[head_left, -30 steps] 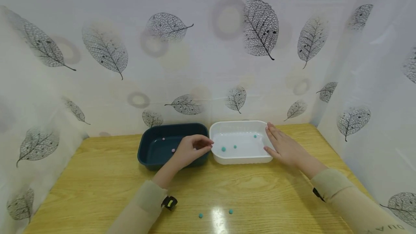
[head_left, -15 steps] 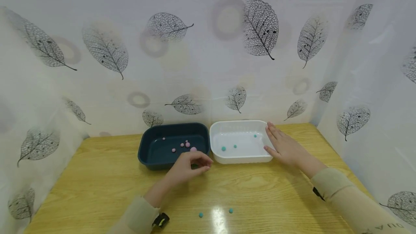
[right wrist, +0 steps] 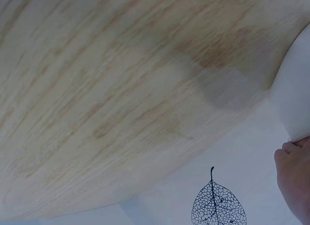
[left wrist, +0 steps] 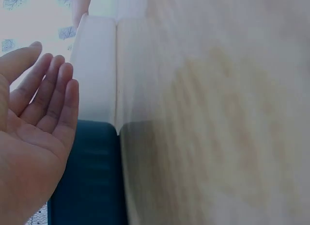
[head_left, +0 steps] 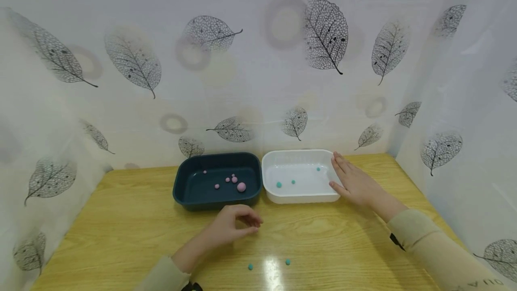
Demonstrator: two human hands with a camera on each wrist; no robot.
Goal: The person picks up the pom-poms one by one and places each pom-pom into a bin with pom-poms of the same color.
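My left hand [head_left: 230, 227] hovers over the table just in front of the dark blue basin [head_left: 194, 203]. Its fingers are loosely bent, and the palm [left wrist: 36, 137] in the left wrist view holds nothing. Inside that basin lie several pink balls, the largest pink ball [head_left: 241, 187] near the right end. My right hand [head_left: 357, 185] rests with straight fingers at the right rim of the white basin [head_left: 300, 199]. Three teal balls lie in the white basin, one teal ball [head_left: 279, 184] near its left end. In the right wrist view only part of the right hand [right wrist: 295, 179] shows.
Two small teal balls, a left teal ball [head_left: 250, 266] and a right teal ball [head_left: 287, 262], lie on the wooden table [head_left: 323, 241] near its front. The basins stand side by side at the back, before a leaf-patterned curtain [head_left: 258, 80].
My left hand has drawn back from above the dark blue basin toward the front of the table, uncovering the pink balls. The right hand has stayed at the white basin.
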